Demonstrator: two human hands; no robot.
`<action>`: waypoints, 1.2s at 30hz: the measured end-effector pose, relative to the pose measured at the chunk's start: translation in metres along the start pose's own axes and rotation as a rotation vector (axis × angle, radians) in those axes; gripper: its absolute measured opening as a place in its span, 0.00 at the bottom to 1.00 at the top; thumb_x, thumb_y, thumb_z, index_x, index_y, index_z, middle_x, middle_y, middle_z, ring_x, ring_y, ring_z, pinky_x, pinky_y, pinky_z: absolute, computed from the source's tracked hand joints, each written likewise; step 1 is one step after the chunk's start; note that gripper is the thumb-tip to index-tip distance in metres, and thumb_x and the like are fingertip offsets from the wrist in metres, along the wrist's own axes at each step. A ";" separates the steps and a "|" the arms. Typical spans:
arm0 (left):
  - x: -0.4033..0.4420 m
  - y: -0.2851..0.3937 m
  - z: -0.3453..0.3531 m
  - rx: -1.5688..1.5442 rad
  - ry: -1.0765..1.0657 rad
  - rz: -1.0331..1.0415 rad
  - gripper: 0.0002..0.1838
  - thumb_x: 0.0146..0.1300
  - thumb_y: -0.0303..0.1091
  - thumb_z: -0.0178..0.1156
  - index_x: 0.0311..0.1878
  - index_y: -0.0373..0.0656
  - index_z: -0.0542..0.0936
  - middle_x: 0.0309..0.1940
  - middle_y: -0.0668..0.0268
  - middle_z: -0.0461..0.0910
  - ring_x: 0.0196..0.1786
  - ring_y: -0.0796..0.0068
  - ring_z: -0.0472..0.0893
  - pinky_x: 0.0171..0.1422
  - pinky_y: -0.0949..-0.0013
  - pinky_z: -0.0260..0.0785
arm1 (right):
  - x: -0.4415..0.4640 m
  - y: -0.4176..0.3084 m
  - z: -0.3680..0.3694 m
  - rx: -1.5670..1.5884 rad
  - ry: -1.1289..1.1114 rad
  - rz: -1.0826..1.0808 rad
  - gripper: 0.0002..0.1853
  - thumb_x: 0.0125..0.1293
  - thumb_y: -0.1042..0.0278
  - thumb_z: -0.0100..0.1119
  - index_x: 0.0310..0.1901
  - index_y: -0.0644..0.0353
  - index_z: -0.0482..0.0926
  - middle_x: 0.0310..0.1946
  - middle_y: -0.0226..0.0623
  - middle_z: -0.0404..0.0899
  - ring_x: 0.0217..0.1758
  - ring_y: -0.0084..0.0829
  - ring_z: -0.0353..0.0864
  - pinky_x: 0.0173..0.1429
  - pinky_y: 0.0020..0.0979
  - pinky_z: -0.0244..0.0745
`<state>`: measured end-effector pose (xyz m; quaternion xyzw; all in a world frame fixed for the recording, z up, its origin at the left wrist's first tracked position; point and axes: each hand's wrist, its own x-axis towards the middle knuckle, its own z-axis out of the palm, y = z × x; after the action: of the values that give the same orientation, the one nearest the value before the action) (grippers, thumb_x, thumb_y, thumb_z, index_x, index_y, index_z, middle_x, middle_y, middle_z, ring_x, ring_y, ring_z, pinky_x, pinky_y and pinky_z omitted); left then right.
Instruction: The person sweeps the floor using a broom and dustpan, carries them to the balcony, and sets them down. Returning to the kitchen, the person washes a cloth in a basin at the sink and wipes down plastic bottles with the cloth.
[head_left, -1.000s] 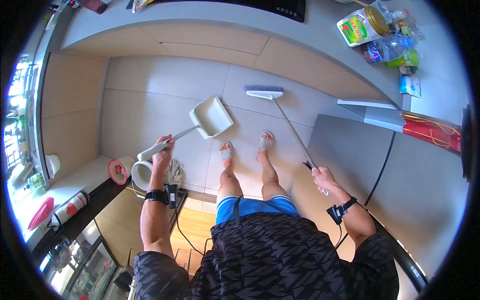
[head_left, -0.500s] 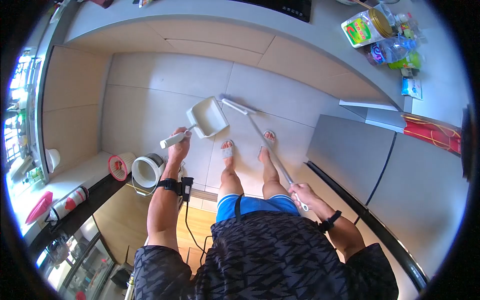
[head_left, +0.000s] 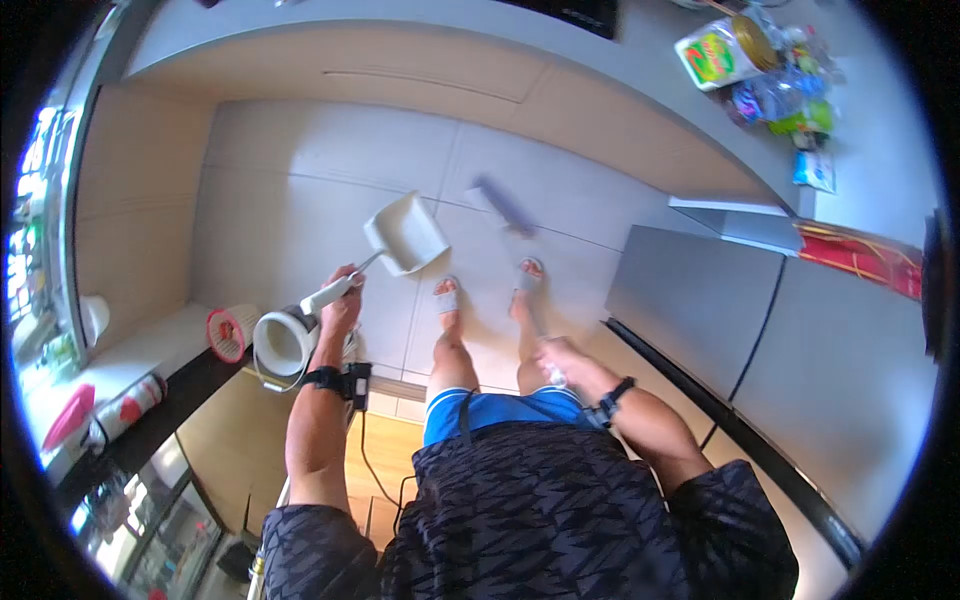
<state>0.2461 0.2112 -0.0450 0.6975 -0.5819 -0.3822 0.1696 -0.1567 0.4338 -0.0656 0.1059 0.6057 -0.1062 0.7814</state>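
Note:
My left hand [head_left: 342, 302] is closed round the white handle of a dustpan [head_left: 408, 236]. The pan is pale and square, and it sits at the floor left of my feet with its open edge facing right. In my right hand [head_left: 566, 362] is the grey stick of a broom, gripped near its top end in front of my shorts. The broom head [head_left: 505, 205], with purplish bristles, is smeared by motion. It is over the floor tiles to the right of the dustpan, apart from it. Whether the bristles touch the floor I cannot tell.
A white bucket [head_left: 283, 345] and a red-rimmed basket [head_left: 230, 333] stand at the left, near my left forearm. Grey tiles [head_left: 300, 215] reach the cabinets ahead. The counter at upper right holds a jar [head_left: 722, 55] and bottles. A large grey appliance [head_left: 690, 300] flanks my right side.
My right hand has moved left and forward, and the stick stands steeper. The broom head has swung to the right, away from the dustpan. The left hand and dustpan have shifted slightly left.

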 end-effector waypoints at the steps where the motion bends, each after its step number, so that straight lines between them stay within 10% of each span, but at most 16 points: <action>1: -0.002 0.009 0.000 -0.054 0.009 -0.011 0.13 0.65 0.38 0.64 0.47 0.40 0.81 0.28 0.59 0.81 0.33 0.73 0.77 0.40 0.65 0.71 | 0.006 0.008 0.020 0.025 -0.095 0.006 0.14 0.70 0.59 0.49 0.28 0.55 0.71 0.14 0.26 0.65 0.11 0.23 0.64 0.12 0.28 0.59; 10: 0.003 -0.027 0.005 -0.133 0.028 -0.028 0.14 0.64 0.35 0.65 0.49 0.39 0.81 0.32 0.63 0.81 0.37 0.75 0.78 0.45 0.70 0.71 | -0.114 0.014 0.023 0.000 -0.017 -0.082 0.19 0.76 0.49 0.43 0.44 0.60 0.70 0.19 0.26 0.66 0.13 0.20 0.63 0.14 0.25 0.60; 18: 0.009 -0.043 0.010 -0.095 0.060 -0.026 0.13 0.64 0.36 0.65 0.48 0.39 0.82 0.34 0.62 0.83 0.39 0.74 0.80 0.48 0.68 0.73 | -0.112 -0.006 -0.092 0.687 0.271 -0.077 0.20 0.74 0.43 0.42 0.33 0.51 0.69 0.16 0.22 0.65 0.11 0.18 0.58 0.11 0.24 0.54; 22: 0.009 -0.034 0.008 -0.126 0.073 -0.042 0.11 0.64 0.35 0.65 0.46 0.40 0.82 0.34 0.63 0.83 0.38 0.76 0.79 0.47 0.70 0.72 | -0.026 -0.102 -0.118 0.845 0.145 -0.213 0.18 0.72 0.58 0.36 0.24 0.51 0.66 0.12 0.23 0.64 0.10 0.19 0.63 0.12 0.21 0.60; 33: -0.005 -0.026 0.012 -0.126 0.146 -0.116 0.10 0.63 0.36 0.64 0.44 0.42 0.81 0.44 0.52 0.84 0.48 0.58 0.83 0.56 0.58 0.72 | 0.056 -0.155 0.076 0.103 0.223 -0.079 0.08 0.70 0.63 0.36 0.41 0.54 0.66 0.17 0.33 0.64 0.17 0.32 0.68 0.19 0.38 0.69; 36: -0.006 -0.022 0.013 -0.126 0.185 -0.104 0.11 0.64 0.37 0.63 0.45 0.43 0.81 0.42 0.53 0.84 0.47 0.58 0.83 0.53 0.56 0.72 | 0.043 -0.132 0.066 -0.220 0.262 -0.164 0.13 0.72 0.62 0.35 0.32 0.56 0.69 0.15 0.34 0.66 0.12 0.32 0.68 0.13 0.38 0.66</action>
<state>0.2512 0.2256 -0.0660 0.7470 -0.5016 -0.3603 0.2461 -0.1237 0.2866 -0.0963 -0.0171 0.7168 -0.0877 0.6916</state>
